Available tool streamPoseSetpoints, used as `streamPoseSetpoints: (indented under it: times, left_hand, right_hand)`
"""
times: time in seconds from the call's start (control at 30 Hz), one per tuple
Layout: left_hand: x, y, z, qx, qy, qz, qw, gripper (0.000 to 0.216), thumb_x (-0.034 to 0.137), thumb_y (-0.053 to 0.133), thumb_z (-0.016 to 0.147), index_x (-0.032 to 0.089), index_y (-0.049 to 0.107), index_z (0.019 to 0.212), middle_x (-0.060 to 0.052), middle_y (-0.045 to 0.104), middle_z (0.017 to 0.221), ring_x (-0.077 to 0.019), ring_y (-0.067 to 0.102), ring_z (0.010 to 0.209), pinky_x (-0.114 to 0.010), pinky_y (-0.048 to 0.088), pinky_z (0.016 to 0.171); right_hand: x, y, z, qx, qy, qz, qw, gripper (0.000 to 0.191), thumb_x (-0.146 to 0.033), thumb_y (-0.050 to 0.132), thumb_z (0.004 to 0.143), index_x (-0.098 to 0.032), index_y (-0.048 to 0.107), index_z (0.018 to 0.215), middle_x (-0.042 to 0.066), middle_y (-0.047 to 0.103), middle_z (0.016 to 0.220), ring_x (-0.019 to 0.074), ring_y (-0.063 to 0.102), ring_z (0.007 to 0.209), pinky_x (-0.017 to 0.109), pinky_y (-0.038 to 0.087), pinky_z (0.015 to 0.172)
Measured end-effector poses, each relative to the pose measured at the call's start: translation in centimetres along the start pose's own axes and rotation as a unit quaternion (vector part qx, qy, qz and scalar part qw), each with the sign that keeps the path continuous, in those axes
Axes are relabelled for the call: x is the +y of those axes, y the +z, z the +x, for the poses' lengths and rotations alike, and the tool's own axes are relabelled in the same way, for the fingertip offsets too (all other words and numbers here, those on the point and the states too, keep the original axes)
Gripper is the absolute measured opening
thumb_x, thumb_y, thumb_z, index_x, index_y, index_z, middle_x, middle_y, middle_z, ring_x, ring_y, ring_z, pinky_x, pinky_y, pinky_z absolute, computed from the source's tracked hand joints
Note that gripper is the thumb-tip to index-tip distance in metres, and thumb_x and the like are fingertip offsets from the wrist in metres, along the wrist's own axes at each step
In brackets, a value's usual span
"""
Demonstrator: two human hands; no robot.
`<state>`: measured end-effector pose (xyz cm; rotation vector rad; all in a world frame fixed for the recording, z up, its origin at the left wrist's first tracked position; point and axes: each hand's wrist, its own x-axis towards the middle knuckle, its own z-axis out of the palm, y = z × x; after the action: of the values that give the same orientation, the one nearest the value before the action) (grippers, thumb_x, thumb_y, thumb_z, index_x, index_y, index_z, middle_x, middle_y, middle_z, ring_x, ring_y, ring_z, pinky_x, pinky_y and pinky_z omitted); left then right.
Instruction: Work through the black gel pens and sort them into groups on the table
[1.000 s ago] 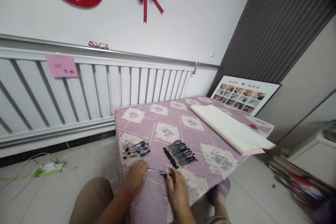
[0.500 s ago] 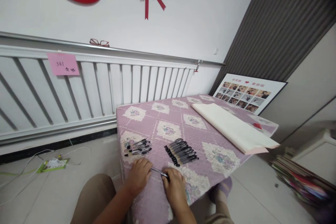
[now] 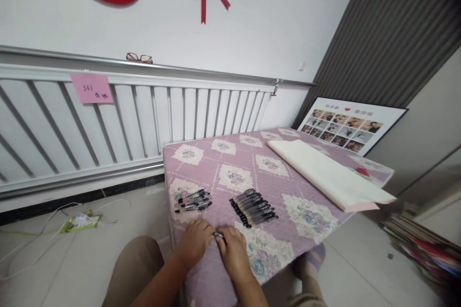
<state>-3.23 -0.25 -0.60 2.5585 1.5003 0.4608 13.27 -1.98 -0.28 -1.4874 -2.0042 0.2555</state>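
My left hand (image 3: 196, 242) and my right hand (image 3: 232, 252) rest close together on the near edge of a table covered with a pink flowered cloth (image 3: 234, 158). Both are curled round one pen (image 3: 218, 235), of which only a short dark and silvery part shows between them. Just beyond my left hand lies a small loose pile of pens (image 3: 192, 200). Past my right hand, a neat row of several black pens (image 3: 254, 207) lies side by side.
A cream folded sheet of paper (image 3: 329, 175) lies along the table's far right. A white radiator (image 3: 126, 120) with a pink note (image 3: 92, 88) and red glasses (image 3: 139, 58) runs behind. A photo board (image 3: 351, 124) leans at the right; books (image 3: 421, 244) and floor litter (image 3: 81, 222) lie around.
My hands have come together along the pen, so much less of it shows between them. The view has drifted slightly to the left and down.
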Motion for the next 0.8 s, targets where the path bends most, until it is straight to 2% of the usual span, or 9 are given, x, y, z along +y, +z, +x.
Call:
streamPoseSetpoints:
  times: [0.13, 0.23, 0.4, 0.57, 0.67, 0.8]
  left_hand:
    - [0.1, -0.4, -0.1, -0.002, -0.009, -0.008, 1.0, 0.021, 0.028, 0.039, 0.099, 0.024, 0.06, 0.1, -0.001, 0.061, 0.098, -0.0198, 0.053, 0.096, -0.034, 0.035, 0.085]
    - [0.1, -0.5, -0.1, 0.007, -0.021, -0.008, 1.0, 0.022, 0.029, 0.038, 0.099, 0.025, 0.06, 0.102, -0.001, 0.062, 0.099, -0.0201, 0.053, 0.096, -0.035, 0.036, 0.085]
    - [-0.2, -0.1, -0.1, 0.013, -0.079, 0.004, 0.997, 0.025, 0.026, 0.038, 0.099, 0.027, 0.059, 0.111, -0.003, 0.062, 0.103, -0.0205, 0.054, 0.097, -0.035, 0.038, 0.085]
    - [-0.2, -0.1, -0.2, 0.023, -0.068, -0.003, 0.997, 0.025, 0.025, 0.038, 0.098, 0.028, 0.06, 0.11, -0.002, 0.062, 0.102, -0.0206, 0.054, 0.098, -0.036, 0.038, 0.086]
    - [-0.1, -0.3, -0.2, 0.028, -0.047, -0.011, 0.998, 0.027, 0.022, 0.036, 0.099, 0.027, 0.059, 0.11, -0.002, 0.062, 0.102, -0.0201, 0.053, 0.099, -0.037, 0.036, 0.089]
    - [-0.1, -0.5, -0.4, 0.028, -0.015, -0.014, 0.999, 0.027, 0.022, 0.035, 0.099, 0.026, 0.059, 0.109, -0.002, 0.062, 0.103, -0.0194, 0.052, 0.101, -0.038, 0.033, 0.093]
  right_hand:
    - [0.5, 0.1, -0.2, 0.022, -0.009, 0.034, 0.999, 0.015, -0.017, 0.055, 0.084, -0.023, 0.066, 0.093, 0.004, 0.068, 0.091, 0.022, 0.059, 0.089, 0.034, 0.043, 0.082]
    - [1.2, 0.5, -0.3, 0.062, -0.01, 0.059, 0.996, 0.015, -0.017, 0.054, 0.084, -0.023, 0.065, 0.094, 0.005, 0.067, 0.095, 0.0224, 0.059, 0.093, 0.036, 0.043, 0.087]
    - [2.6, 1.3, -0.3, 0.135, 0.04, 0.064, 0.988, 0.013, -0.025, 0.053, 0.086, -0.021, 0.063, 0.093, 0.008, 0.067, 0.095, 0.0245, 0.059, 0.092, 0.04, 0.045, 0.086]
    - [3.2, 1.8, -0.2, 0.161, 0.037, 0.052, 0.985, 0.023, -0.03, 0.051, 0.087, -0.019, 0.064, 0.104, 0.012, 0.066, 0.104, 0.0268, 0.057, 0.1, 0.045, 0.044, 0.092]
    - [2.9, 1.5, -0.2, 0.161, 0.027, 0.052, 0.985, 0.026, -0.034, 0.05, 0.089, -0.019, 0.065, 0.106, 0.012, 0.065, 0.109, 0.0271, 0.056, 0.105, 0.046, 0.043, 0.095]
    - [2.3, 0.9, -0.3, 0.114, 0.006, 0.052, 0.992, 0.023, -0.035, 0.049, 0.091, -0.023, 0.068, 0.09, 0.01, 0.065, 0.107, 0.0261, 0.056, 0.106, 0.046, 0.042, 0.096]
